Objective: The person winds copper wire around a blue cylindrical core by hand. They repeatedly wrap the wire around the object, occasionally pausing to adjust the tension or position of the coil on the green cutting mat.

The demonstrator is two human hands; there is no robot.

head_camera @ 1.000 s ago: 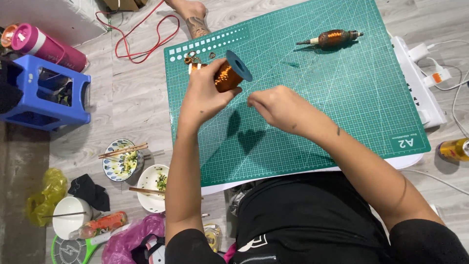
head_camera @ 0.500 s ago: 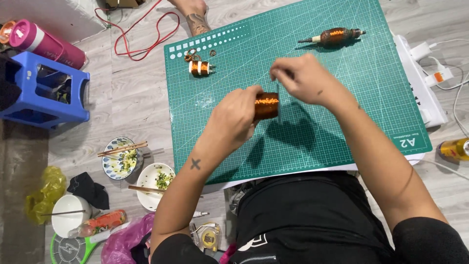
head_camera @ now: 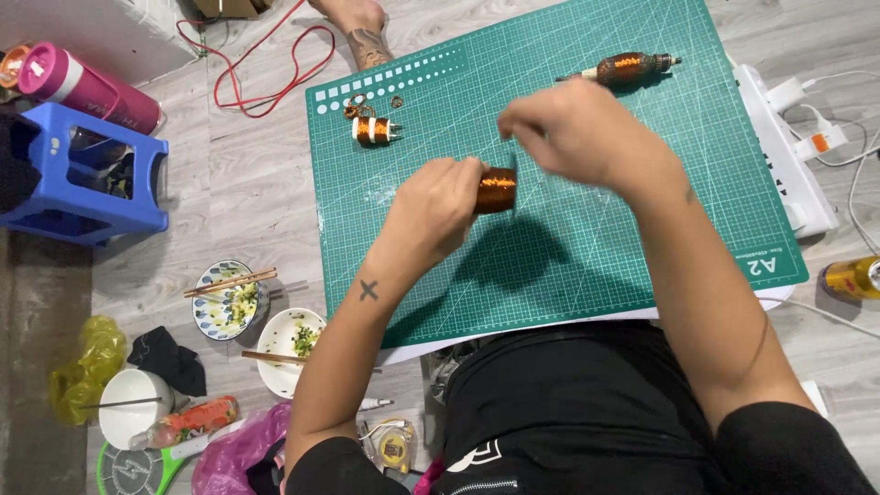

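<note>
The left hand [head_camera: 438, 206] holds a copper coil [head_camera: 496, 191] over the mat [head_camera: 587, 229] centre. The right hand [head_camera: 573, 128] at 1 o'clock is pinched, its hold unclear. Two bowls [head_camera: 225, 307] at 8 o'clock contain greens.

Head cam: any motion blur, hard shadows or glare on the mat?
Head view: the right hand is smeared by motion blur, the left hand and its copper wire spool sharper; both arms cast a soft dark shadow on the green cutting mat just below them; no strong glare on the mat; its straight edges look slightly bowed by the wide lens.
</note>
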